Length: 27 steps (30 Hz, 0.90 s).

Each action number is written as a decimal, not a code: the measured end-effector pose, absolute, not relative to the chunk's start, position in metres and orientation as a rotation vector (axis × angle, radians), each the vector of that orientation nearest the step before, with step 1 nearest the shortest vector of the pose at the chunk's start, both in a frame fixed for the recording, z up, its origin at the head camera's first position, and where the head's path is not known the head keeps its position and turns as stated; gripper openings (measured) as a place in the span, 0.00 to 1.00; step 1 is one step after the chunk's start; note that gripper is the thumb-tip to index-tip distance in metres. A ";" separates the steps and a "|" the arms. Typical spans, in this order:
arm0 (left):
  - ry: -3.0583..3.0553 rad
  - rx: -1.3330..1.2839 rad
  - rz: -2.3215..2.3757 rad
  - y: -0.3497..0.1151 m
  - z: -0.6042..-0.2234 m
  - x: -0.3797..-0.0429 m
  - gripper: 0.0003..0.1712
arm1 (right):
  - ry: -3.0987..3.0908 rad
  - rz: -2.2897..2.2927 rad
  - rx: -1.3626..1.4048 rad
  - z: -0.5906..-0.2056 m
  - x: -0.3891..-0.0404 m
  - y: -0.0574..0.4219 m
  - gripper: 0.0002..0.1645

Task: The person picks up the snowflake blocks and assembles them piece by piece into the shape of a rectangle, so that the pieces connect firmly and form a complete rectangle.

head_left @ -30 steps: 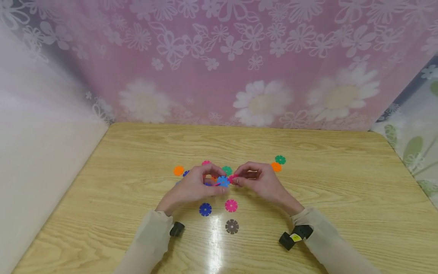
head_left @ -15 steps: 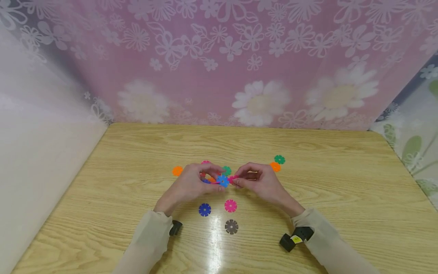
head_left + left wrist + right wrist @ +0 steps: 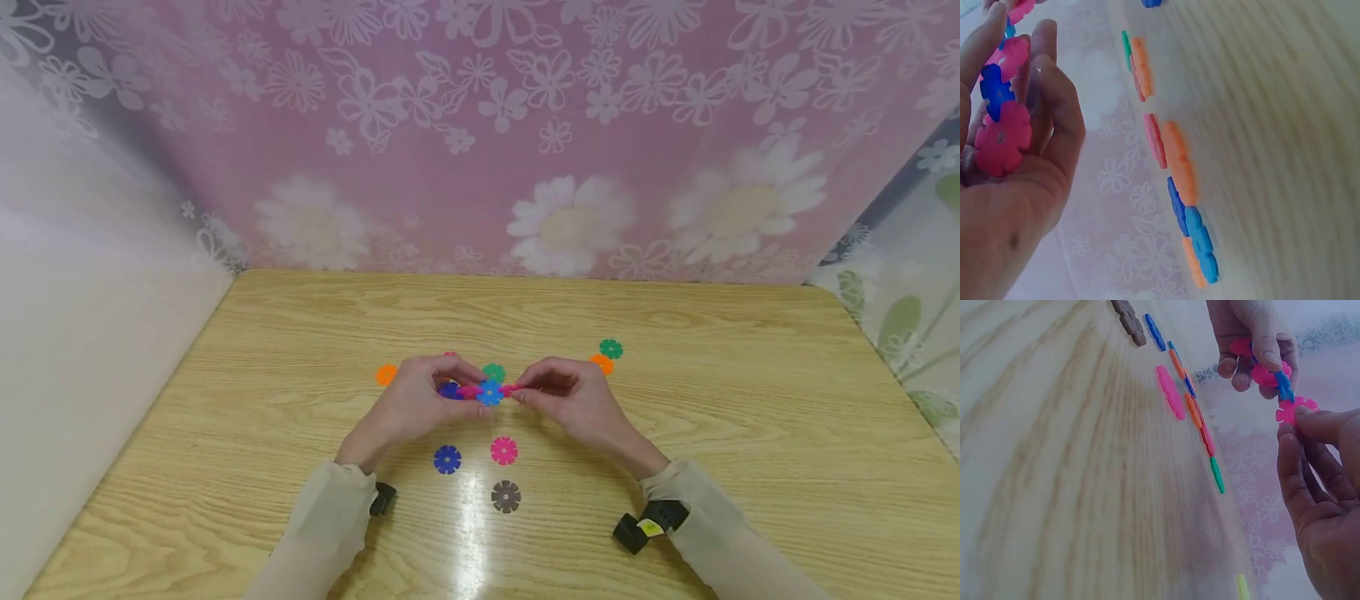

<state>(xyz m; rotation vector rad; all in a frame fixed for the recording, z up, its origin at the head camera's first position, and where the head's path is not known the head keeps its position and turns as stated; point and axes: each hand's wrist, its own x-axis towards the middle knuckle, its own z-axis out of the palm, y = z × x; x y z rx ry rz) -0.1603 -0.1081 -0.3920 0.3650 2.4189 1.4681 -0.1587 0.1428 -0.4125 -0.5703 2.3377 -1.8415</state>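
Note:
Above the table, my left hand (image 3: 408, 404) holds a short chain of notched plastic snowflake discs between thumb and fingers. In the left wrist view, a pink disc (image 3: 1004, 139) lies near the palm, slotted into a dark blue disc (image 3: 997, 92). Farther along come another pink disc (image 3: 1010, 59) and a light blue disc (image 3: 491, 392). My right hand (image 3: 581, 400) pinches the pink snowflake disc (image 3: 1291, 411) at the chain's right end between thumb and forefinger. In the right wrist view its rim meets the light blue disc's edge.
Loose discs lie flat on the wooden table (image 3: 750, 400): dark blue (image 3: 447, 459), pink (image 3: 504, 451) and brown (image 3: 506, 497) nearer the body. An orange disc (image 3: 386, 375) is left of the hands. Green (image 3: 611, 348) and orange (image 3: 602, 364) discs overlap at the right.
The chain has turned between my hands: the pink discs on both sides of the light blue one now show more edge-on. My left hand has shifted slightly, while my right keeps its pinch.

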 end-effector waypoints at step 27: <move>2.413 0.491 1.424 -0.114 -0.387 -0.160 0.07 | 2.270 -1.851 -0.621 -0.414 -0.159 0.128 0.05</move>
